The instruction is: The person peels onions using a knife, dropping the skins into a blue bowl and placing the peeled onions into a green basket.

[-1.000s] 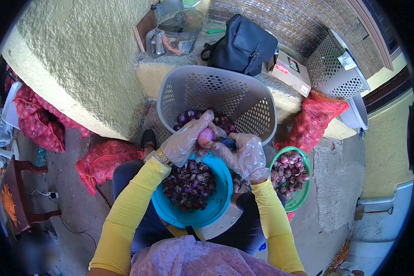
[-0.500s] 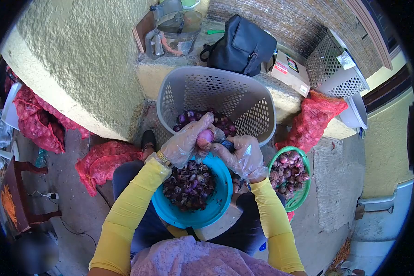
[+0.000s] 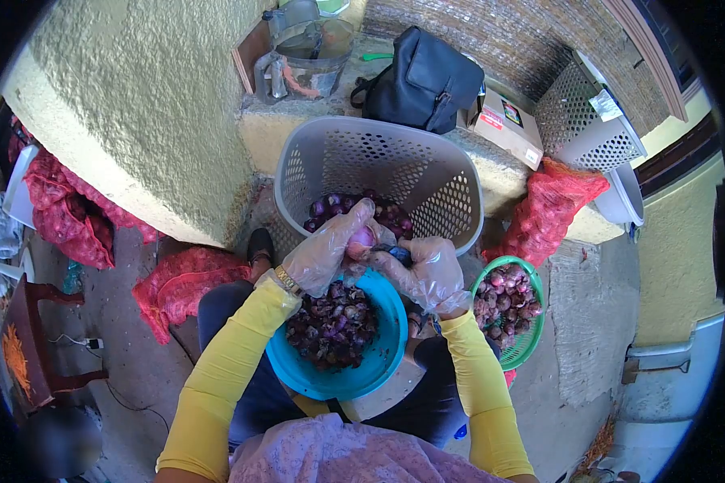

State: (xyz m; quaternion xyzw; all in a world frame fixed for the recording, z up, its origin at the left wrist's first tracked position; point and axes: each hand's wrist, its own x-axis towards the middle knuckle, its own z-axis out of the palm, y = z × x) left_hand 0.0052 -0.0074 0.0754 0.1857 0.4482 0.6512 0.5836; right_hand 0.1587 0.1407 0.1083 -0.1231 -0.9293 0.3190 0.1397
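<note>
My left hand (image 3: 322,251), in a clear plastic glove, is closed round a red onion (image 3: 361,240) above the blue basin. My right hand (image 3: 431,272), gloved too, grips what looks like a small knife with a dark blue handle (image 3: 399,255); its blade is hidden. The thumb and fingers of that hand meet the onion's right side. Below, the blue basin (image 3: 391,354) holds a heap of dark purple onion skins (image 3: 330,326). Just beyond my hands stands a grey perforated basket (image 3: 379,133) with smooth purple onions (image 3: 326,208) at its bottom.
A green basket (image 3: 532,344) of unpeeled onions stands by my right knee. Red mesh sacks (image 3: 193,282) lie to the left, another sack (image 3: 544,209) to the right. On the ledge are a black backpack (image 3: 427,80), a cardboard box (image 3: 503,129) and a clear bucket (image 3: 314,72).
The onion has turned slightly in my left hand, and my right hand has shifted a little against it. Everything else stays in place.
</note>
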